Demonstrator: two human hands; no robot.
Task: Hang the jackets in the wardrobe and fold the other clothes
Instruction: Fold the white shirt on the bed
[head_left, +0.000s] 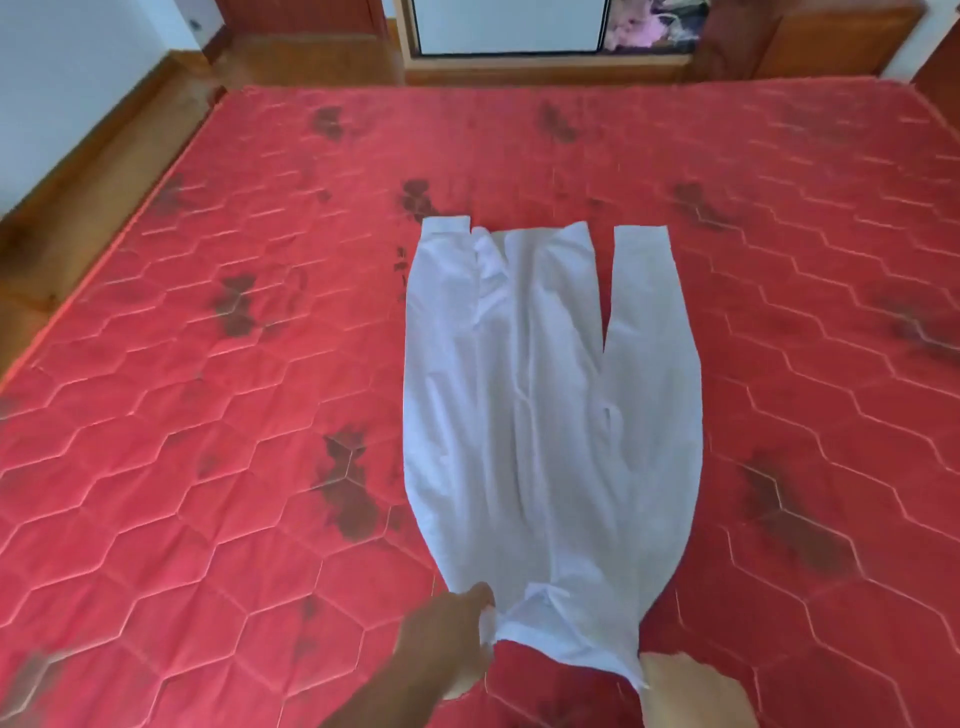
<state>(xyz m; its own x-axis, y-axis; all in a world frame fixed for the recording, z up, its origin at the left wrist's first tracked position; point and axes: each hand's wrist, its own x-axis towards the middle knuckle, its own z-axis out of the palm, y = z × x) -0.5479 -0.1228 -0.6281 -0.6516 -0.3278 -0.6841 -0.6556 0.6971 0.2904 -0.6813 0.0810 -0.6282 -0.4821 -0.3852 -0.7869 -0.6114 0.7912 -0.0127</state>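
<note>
A white long-sleeved shirt (550, 395) lies lengthwise on the red quilted mattress (208, 415), its sleeves folded in and the cuffs pointing away from me. My left hand (452, 634) grips the near left corner of the shirt, the cloth bunched in its fingers. My right hand (685, 691) holds the near right corner at the bottom edge of the view. The near end of the shirt is gathered and slightly lifted between the two hands.
The mattress has dark flower prints. A wooden bed frame (93, 171) runs along the left side beside a white wall. Past the far edge stands wooden furniture with a white panel (509, 26) and some pinkish cloth (649, 26).
</note>
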